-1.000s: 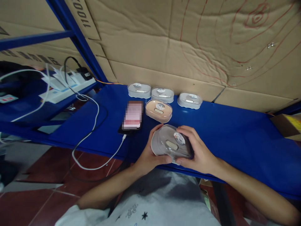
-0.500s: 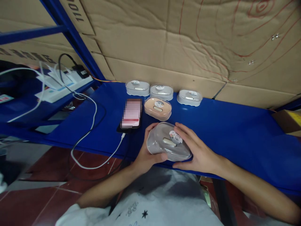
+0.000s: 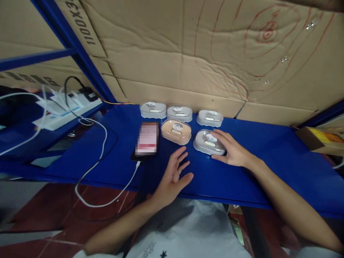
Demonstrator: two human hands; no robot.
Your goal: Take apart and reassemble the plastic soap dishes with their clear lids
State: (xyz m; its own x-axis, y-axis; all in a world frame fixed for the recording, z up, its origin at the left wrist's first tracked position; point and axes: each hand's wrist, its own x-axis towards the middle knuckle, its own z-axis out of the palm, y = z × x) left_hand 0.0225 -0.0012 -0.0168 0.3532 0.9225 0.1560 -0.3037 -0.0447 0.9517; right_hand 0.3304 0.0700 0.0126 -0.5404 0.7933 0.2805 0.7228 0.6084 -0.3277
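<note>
My right hand (image 3: pixel 233 148) grips the right end of a grey oval case (image 3: pixel 208 143) with a clear cover, which rests on the blue table (image 3: pixel 258 157). Over the table's front part, my left hand (image 3: pixel 176 175) is empty with its fingers apart. A peach-coloured case (image 3: pixel 176 132) lies to the left of the gripped one. Behind them stand three more grey cases, at the left (image 3: pixel 153 110), in the middle (image 3: pixel 179 114) and at the right (image 3: pixel 209 118).
A phone (image 3: pixel 147 138) lies left of the peach case, with a white cable (image 3: pixel 100 150) looping off the front edge. The left side holds a power strip (image 3: pixel 68 111) and a blue frame. An open cardboard box (image 3: pixel 319 143) sits far right; cardboard (image 3: pixel 150 46) stands behind.
The grey case has gone from between both hands, near the front edge, to a spot farther back beside the peach case. My left hand has let go of it. The view has shifted slightly.
</note>
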